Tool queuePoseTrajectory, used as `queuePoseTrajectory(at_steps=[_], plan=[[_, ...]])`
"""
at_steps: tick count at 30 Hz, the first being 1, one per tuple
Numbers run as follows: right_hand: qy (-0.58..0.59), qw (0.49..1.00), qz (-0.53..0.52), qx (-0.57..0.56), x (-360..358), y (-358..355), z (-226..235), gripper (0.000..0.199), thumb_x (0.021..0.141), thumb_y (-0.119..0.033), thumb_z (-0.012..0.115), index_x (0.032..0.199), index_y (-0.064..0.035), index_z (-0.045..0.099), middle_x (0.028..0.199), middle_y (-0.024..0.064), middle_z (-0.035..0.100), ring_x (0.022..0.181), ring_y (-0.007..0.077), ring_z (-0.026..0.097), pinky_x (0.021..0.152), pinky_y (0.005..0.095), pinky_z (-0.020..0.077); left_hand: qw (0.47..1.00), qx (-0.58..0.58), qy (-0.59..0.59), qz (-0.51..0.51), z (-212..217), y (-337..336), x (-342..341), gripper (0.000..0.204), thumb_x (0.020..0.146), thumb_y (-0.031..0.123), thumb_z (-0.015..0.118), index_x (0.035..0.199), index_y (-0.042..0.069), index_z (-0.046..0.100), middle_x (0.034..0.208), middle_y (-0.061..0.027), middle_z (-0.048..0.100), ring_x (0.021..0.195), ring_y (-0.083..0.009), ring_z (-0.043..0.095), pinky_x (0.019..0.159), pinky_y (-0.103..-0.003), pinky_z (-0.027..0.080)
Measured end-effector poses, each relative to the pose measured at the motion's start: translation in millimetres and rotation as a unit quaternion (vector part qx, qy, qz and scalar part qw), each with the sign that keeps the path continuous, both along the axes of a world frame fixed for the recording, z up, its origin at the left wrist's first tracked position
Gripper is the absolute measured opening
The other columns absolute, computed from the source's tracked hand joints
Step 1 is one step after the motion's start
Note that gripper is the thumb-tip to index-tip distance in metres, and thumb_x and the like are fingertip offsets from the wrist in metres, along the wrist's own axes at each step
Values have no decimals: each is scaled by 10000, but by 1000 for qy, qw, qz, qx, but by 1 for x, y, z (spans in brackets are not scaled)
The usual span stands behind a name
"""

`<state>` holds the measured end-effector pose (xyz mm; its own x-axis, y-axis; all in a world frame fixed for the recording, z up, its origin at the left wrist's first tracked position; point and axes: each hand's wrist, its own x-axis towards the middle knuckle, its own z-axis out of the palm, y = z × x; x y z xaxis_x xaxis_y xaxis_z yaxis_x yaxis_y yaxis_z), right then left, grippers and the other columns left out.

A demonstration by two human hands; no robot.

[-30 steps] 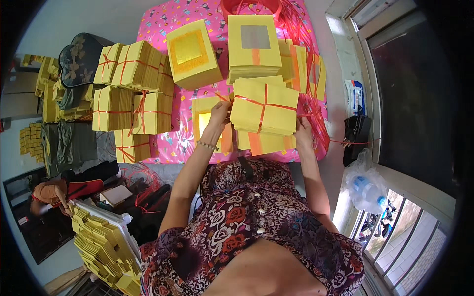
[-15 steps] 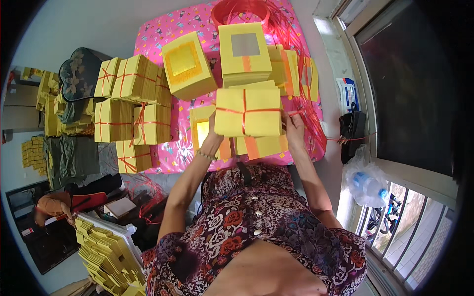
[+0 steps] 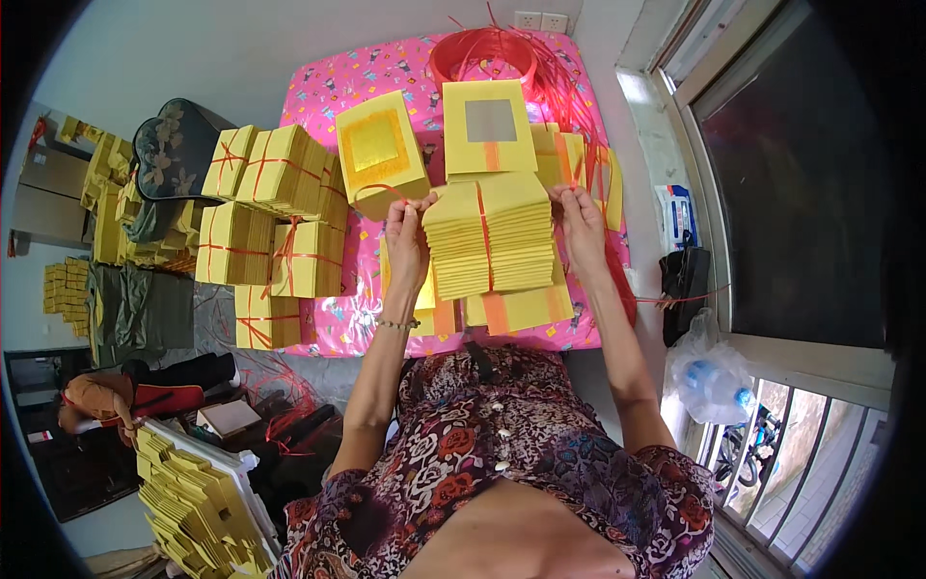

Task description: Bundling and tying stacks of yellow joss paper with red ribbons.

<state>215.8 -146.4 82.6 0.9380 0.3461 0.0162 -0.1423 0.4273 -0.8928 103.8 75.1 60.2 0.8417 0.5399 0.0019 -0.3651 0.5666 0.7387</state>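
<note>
In front of me a bundle of yellow paper (image 3: 457,249) stands with its layered edges facing me, and one red strip (image 3: 486,234) runs down over it. At its left side my left hand (image 3: 409,224) is closed in a pinch on one red strip end, which curls up above the fingers. My right hand (image 3: 580,214) pinches another red strip end at the right side. Right behind the bundle is a yellow stack with a silver square (image 3: 491,120). Left of that lies a yellow stack with a gold square (image 3: 374,145).
Tied yellow bundles (image 3: 276,179) are piled at the left on the pink patterned cover (image 3: 313,82). A red basin (image 3: 482,56) with loose red strips stands at the back. Another person (image 3: 101,394) is at the lower left, beside more yellow stacks. A window (image 3: 810,193) is at the right.
The bundle has tipped, so its layered edges face me instead of its flat top with crossed strips. Both hands have moved to its upper sides, with strip ends pinched in them.
</note>
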Motion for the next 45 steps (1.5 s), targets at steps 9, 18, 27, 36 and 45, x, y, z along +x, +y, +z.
queuePoseTrajectory(at_steps=[9,18,27,36,45], plan=[[-46,995,50,-70,11,-18,-33,193,981,-163,475,1007,-9,590,973,65,641,942,128,601,863,273,486,983,186,-1,0,-25,-9,-20,84,978,106,450,951,49,505,963,-74,590,1103,-243,552,1036,-426,377],[-11,1000,18,-14,11,-23,-24,185,973,-196,500,1007,-36,588,916,22,627,862,93,584,818,235,468,965,255,-23,-55,2,-7,-18,121,981,61,410,948,35,524,945,-101,609,1082,-254,584,985,-371,418],[6,993,113,-38,-1,-49,-43,153,966,-139,505,964,-17,598,890,25,627,879,102,591,830,247,464,953,288,78,-58,10,-17,-46,110,969,76,443,953,8,528,934,-104,617,962,-202,591,912,-321,442],[-265,921,78,-276,2,-55,37,136,893,-64,576,953,6,676,887,72,644,883,157,602,804,270,469,748,626,206,-73,74,-41,-20,102,866,135,607,909,44,620,802,-56,615,777,-208,513,764,-344,394],[-274,900,68,-333,-19,-55,59,114,835,-65,640,916,-10,699,889,96,661,850,181,621,751,285,481,836,498,223,-65,68,-76,1,108,892,128,571,871,23,585,649,-109,578,527,-214,544,538,-323,416]])
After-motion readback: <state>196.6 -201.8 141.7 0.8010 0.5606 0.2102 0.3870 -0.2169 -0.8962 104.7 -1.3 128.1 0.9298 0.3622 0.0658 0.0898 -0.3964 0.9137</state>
